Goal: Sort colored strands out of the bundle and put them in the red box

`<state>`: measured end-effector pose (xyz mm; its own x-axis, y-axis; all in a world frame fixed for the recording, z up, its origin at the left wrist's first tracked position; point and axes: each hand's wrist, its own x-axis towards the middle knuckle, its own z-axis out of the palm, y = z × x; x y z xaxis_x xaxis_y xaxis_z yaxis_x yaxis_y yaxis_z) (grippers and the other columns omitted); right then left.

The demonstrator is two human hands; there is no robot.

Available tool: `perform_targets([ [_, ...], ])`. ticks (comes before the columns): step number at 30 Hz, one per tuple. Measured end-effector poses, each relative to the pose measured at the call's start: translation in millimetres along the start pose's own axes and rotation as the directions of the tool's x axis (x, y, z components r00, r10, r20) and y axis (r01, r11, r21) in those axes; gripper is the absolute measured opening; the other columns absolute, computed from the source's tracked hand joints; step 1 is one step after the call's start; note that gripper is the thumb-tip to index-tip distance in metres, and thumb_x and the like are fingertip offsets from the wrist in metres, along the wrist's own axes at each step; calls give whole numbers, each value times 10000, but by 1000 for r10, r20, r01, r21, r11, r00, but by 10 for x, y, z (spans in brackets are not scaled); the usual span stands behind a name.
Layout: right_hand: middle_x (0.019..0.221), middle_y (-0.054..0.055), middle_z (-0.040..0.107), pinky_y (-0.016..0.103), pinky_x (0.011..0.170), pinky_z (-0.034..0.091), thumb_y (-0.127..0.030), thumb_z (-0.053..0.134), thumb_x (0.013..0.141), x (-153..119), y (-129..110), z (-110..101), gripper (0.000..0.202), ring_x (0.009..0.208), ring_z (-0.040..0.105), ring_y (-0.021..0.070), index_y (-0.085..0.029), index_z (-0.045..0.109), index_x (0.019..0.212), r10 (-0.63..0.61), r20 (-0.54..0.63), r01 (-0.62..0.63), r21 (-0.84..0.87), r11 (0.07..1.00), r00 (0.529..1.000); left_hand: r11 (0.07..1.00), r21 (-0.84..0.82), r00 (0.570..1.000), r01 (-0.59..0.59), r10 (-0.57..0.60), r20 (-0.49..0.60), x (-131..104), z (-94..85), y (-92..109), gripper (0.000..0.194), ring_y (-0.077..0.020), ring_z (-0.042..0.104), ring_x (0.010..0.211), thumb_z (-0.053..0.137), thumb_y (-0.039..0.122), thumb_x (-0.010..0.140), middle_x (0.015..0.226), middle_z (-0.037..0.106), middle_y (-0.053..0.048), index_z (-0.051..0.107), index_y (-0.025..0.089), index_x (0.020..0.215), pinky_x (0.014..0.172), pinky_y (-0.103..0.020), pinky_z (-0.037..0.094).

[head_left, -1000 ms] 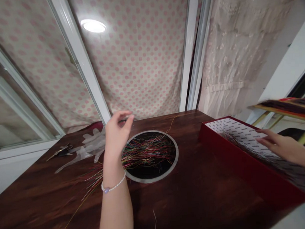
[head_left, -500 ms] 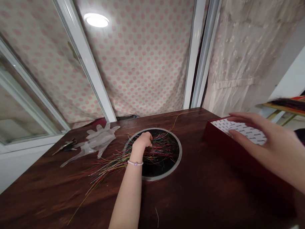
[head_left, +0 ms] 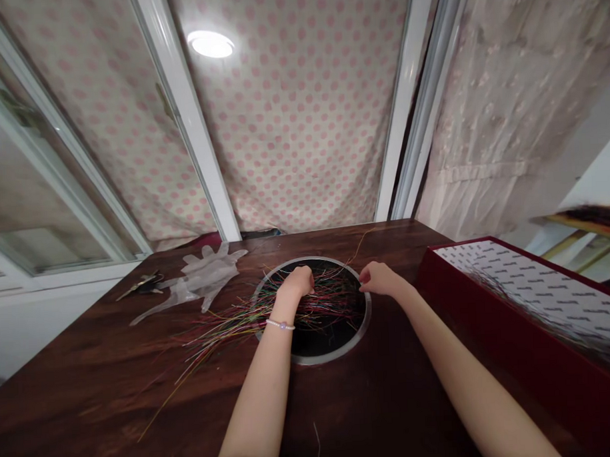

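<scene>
A loose bundle of thin coloured wires (head_left: 223,328) lies across a round black inset with a pale rim (head_left: 334,353) in the table. My left hand (head_left: 297,282), wearing a beaded bracelet (head_left: 281,325), rests over the middle of the bundle. Its fingers are curled closed on the wires, their tips partly hidden. At the inset's right rim is my right hand (head_left: 379,279), close to the wires' right ends. Its thumb and fingers are bent together in a pinch; whatever they hold is too small to make out.
A dark red box (head_left: 493,328) with white printed lining stands on the right, thin wires lying inside. A clear plastic glove (head_left: 206,275) and keys (head_left: 141,286) lie at the left. One stray wire (head_left: 317,441) lies near the front. Behind the table are window frames and a dotted curtain (head_left: 302,135).
My right hand has moved left from over the red box to the inset's right rim, its fingers drawing together. My left hand stays on the wires. The view has shifted slightly.
</scene>
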<state>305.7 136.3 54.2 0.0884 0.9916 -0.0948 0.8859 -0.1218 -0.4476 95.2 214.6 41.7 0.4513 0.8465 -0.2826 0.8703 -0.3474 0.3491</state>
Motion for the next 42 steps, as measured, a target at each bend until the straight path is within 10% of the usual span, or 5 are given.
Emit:
perform_targets([
  [15, 915, 35, 632, 292, 690, 531, -306, 548, 891, 130, 173, 112, 213, 764, 614, 121, -117, 603, 973, -44, 321, 52, -16, 999, 946, 995, -50, 997, -83, 83, 1, 36, -14, -38, 282, -206, 600, 960, 549, 295, 891, 1137, 586, -85, 559, 152, 1134, 807, -399, 516],
  [26, 703, 24, 668, 265, 655, 487, -263, 599, 818, -66, 109, -328, 159, 676, 619, 130, -136, 689, 787, -176, -81, 173, -51, 984, 981, 985, -54, 984, -165, 160, -75, -133, -216, 63, 249, -191, 615, 909, 549, 292, 891, 1083, 611, -74, 584, 138, 1084, 779, -378, 527],
  [34, 809, 41, 700, 319, 727, 453, -208, 535, 781, -431, -105, -639, 189, 768, 624, 186, -186, 723, 792, -337, -451, 291, -170, 942, 827, 942, -42, 883, -332, 295, -365, -432, -311, 449, 358, -265, 568, 1119, 667, 243, 795, 1165, 644, -135, 630, 128, 1133, 990, -409, 422],
  [42, 789, 45, 669, 301, 706, 466, -168, 554, 816, -762, -215, -823, 156, 762, 595, 179, -173, 709, 833, -461, -662, 389, -267, 882, 591, 851, 32, 657, -524, 427, -621, -728, -429, 707, 450, -214, 438, 1282, 553, 235, 874, 1367, 502, -103, 493, 158, 1313, 1093, -393, 326],
])
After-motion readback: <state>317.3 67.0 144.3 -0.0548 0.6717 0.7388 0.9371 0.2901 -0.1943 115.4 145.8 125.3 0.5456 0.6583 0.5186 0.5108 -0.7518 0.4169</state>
